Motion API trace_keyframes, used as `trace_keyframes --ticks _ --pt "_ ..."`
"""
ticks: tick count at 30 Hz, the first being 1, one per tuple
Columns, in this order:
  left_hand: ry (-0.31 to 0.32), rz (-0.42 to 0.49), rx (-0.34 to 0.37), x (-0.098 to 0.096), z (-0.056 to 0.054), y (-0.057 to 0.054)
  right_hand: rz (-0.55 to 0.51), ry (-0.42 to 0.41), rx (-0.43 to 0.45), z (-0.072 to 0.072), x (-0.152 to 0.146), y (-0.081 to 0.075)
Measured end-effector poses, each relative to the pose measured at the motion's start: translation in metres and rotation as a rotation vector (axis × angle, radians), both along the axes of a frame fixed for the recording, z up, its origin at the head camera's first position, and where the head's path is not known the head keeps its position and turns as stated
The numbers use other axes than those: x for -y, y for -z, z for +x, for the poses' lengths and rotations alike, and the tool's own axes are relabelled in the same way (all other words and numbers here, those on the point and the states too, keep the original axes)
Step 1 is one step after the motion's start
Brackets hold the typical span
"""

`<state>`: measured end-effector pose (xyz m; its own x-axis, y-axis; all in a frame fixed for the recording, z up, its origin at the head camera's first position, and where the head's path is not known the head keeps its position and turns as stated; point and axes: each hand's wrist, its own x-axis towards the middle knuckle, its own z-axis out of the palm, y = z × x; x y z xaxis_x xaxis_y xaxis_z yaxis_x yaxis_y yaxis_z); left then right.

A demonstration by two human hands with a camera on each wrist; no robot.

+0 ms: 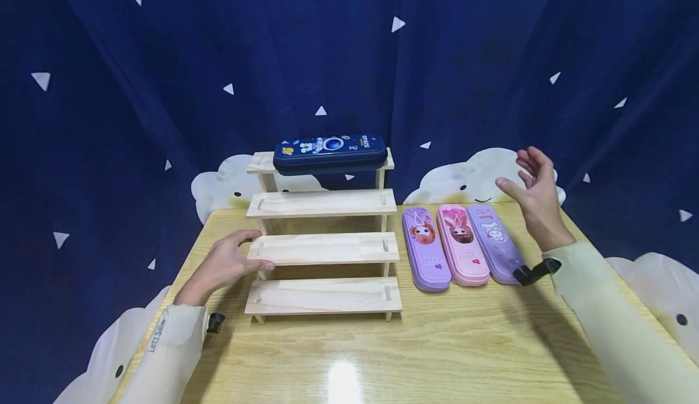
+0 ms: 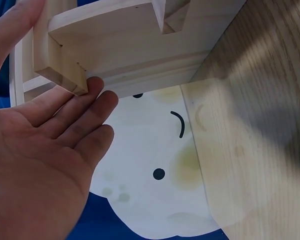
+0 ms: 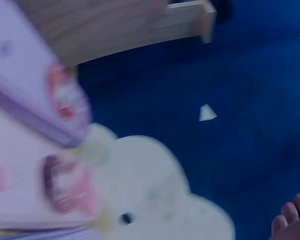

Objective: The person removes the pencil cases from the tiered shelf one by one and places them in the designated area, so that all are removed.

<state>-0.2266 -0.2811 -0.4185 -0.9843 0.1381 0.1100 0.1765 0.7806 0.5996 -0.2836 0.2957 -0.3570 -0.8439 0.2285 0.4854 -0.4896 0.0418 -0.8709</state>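
A four-step wooden display rack [image 1: 322, 249] stands on the table. My left hand [image 1: 226, 264] grips the left end of its second step from the bottom, thumb at the front edge and fingers behind. In the left wrist view that hand [image 2: 45, 145] straddles the board's end. On the top step lies a dark blue pencil case [image 1: 330, 154] with an astronaut print. Raised with nothing in it, my right hand [image 1: 537, 201] is near a lilac pencil case [image 1: 496, 243]. Beside that lie a pink pencil case [image 1: 463, 246] and a purple pencil case [image 1: 427, 249] with doll prints.
The wooden table [image 1: 349, 355] carries the rack and the row of cases right of it. Behind hangs a dark blue curtain [image 1: 349, 46] with white triangles and cloud faces, close to the table's back edge.
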Motion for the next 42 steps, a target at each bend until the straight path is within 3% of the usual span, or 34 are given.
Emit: trace_keyframes --ticks 6,13,17,21,34,42 --pt "-0.002 0.002 0.010 0.002 0.000 0.001 0.001 -0.199 -0.097 -0.009 0.027 -0.042" --pt "-0.004 0.013 0.011 0.000 0.000 0.000 0.148 -0.309 -0.112 -0.020 0.071 -0.082" --pt "-0.012 0.006 0.012 0.001 0.002 0.001 0.236 -0.342 -0.113 -0.033 0.099 -0.095" --pt "-0.013 0.005 0.000 0.003 0.003 0.001 0.323 -0.363 -0.082 -0.045 0.120 -0.099" --pt "0.002 -0.006 -0.020 0.000 0.002 0.002 0.396 -0.444 -0.039 -0.081 0.175 -0.089" --pt "0.002 -0.015 -0.021 -0.001 0.001 0.000 0.509 -0.502 0.107 -0.099 0.195 -0.074"
